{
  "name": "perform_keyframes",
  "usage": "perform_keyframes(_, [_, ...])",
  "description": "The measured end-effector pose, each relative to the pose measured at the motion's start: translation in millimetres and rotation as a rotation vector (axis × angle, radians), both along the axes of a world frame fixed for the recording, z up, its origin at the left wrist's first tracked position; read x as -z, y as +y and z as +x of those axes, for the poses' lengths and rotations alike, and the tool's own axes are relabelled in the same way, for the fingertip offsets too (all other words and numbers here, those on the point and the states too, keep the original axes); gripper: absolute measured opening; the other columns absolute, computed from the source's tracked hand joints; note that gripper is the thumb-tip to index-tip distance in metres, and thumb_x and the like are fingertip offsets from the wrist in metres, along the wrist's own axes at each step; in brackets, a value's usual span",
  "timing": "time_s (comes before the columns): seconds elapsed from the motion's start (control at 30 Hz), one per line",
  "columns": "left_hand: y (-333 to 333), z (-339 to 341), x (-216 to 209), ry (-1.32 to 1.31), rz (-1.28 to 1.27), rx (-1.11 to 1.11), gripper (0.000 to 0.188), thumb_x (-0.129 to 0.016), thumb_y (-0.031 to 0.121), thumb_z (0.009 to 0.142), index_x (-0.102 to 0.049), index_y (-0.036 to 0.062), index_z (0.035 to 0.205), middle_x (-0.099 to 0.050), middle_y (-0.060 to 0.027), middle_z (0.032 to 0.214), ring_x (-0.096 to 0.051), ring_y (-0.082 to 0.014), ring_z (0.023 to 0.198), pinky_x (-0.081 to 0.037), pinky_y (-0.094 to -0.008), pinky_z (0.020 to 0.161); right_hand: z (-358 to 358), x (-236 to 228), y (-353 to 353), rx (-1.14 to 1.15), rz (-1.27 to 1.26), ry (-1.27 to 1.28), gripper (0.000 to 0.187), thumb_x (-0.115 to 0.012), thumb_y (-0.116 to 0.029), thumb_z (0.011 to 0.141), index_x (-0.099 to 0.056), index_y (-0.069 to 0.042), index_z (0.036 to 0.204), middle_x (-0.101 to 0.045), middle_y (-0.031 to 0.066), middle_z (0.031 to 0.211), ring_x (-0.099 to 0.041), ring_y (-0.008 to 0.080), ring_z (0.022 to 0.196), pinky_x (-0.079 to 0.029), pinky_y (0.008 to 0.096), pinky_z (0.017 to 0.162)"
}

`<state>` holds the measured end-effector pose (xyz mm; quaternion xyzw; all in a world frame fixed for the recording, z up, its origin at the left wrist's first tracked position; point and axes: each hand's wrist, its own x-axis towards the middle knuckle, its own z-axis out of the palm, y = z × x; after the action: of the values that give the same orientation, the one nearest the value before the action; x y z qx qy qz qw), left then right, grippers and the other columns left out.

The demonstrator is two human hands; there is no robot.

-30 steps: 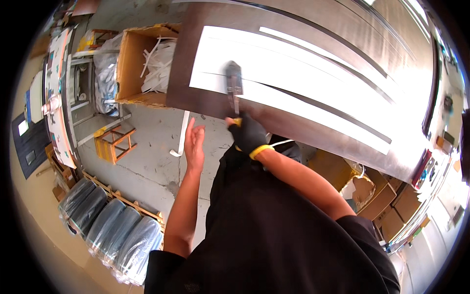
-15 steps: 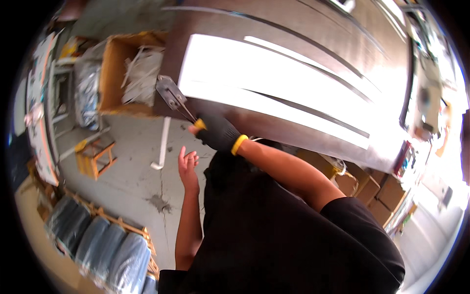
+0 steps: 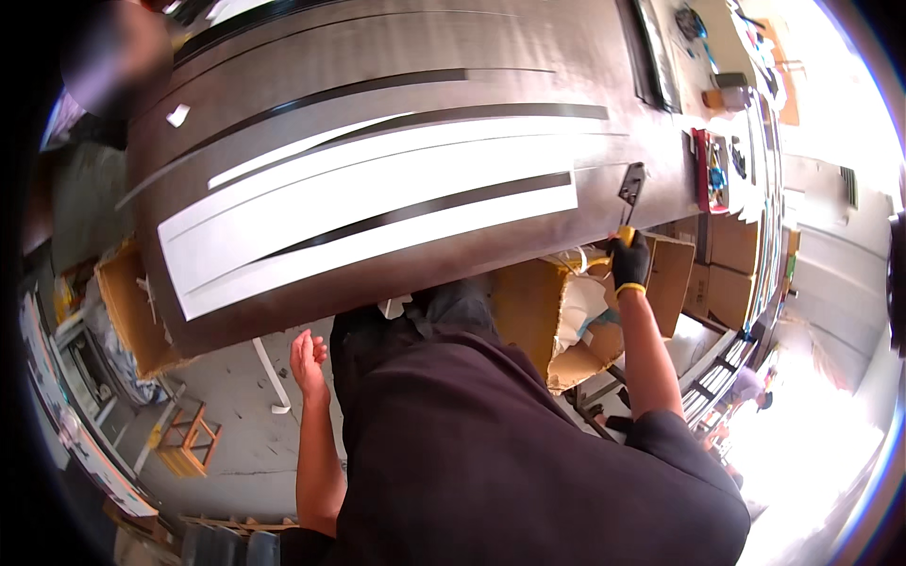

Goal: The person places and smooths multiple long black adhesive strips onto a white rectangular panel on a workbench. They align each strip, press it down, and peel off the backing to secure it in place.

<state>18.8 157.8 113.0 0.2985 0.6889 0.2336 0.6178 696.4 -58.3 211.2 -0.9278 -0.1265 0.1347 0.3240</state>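
Observation:
My right hand (image 3: 630, 264), in a black glove with yellow trim, is closed round the yellow handle of a hand tool (image 3: 631, 184). The tool has thin rods and a flat dark metal head, held up over the right end of the dark worktable (image 3: 604, 203). Nothing is in my bare left hand (image 3: 309, 363), which hangs just off the table's front edge with fingers loosely bent and apart. On the tabletop lies a long white sheet (image 3: 377, 193) with a dark strip (image 3: 425, 209) along it. Another dark strip (image 3: 377, 91) rests farther back.
An open carton (image 3: 571, 340) with white scraps stands below the table's front edge at right. A second carton (image 3: 137, 311) is by the left end, near a small wooden stool (image 3: 189, 441). A red tray (image 3: 710, 174) sits at the right end. A blurred person (image 3: 123, 47) is far left.
My right hand has swung the tool from the table's left end to its right end. The view has shifted too. My left hand stays low and free.

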Motion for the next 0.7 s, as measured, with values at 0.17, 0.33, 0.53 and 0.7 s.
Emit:
perform_keyframes(0.17, [-17.0, 57.3, 1.7, 0.085, -0.056, 0.077, 0.032, -0.061, 0.032, 0.118, -0.071, 0.0097, 0.139, -0.075, -0.0016, 0.112, -0.068, -0.0101, 0.093, -0.054, -0.0275, 0.081, 173.2, 51.1, -85.9, 0.259, 0.105, -0.016, 0.027, -0.085, -0.023, 0.097, -0.077, -0.002, 0.111, -0.077, 0.0093, 0.083, -0.070, 0.0168, 0.064, -0.055, 0.0347, 0.060])
perform_keyframes(0.33, [-22.4, 107.4, -4.8, 0.096, -0.010, 0.184, 0.034, -0.061, 0.031, 0.118, -0.068, 0.0069, 0.140, -0.075, -0.0039, 0.114, -0.069, -0.0117, 0.096, -0.055, -0.0293, 0.083, 271.3, 90.0, -119.8, 0.313, 0.263, 0.139, 0.027, -0.084, -0.020, 0.101, -0.074, -0.003, 0.119, -0.077, 0.0076, 0.087, -0.072, 0.0149, 0.070, -0.055, 0.0309, 0.060])
perform_keyframes(0.53, [-35.7, 120.9, -18.9, 0.172, 0.042, 0.211, 0.039, -0.063, 0.033, 0.117, -0.065, 0.0040, 0.143, -0.076, -0.0076, 0.119, -0.071, -0.0154, 0.100, -0.056, -0.0323, 0.087, 232.0, 54.4, -21.1, -0.124, -0.301, -0.805, 0.037, -0.084, -0.016, 0.093, -0.075, -0.004, 0.127, -0.081, 0.0164, 0.109, -0.077, 0.0386, 0.105, -0.060, 0.0441, 0.095])
perform_keyframes(0.7, [-40.9, 130.1, -21.0, 0.179, 0.054, 0.184, 0.042, -0.065, 0.034, 0.115, -0.066, 0.0038, 0.144, -0.076, -0.0085, 0.119, -0.071, -0.0158, 0.102, -0.056, -0.0326, 0.089, 165.2, 16.7, 97.6, -0.923, -0.045, -0.249, 0.031, -0.083, -0.013, 0.088, -0.078, -0.008, 0.118, -0.079, 0.0158, 0.120, -0.072, 0.0404, 0.115, -0.056, 0.0495, 0.101])
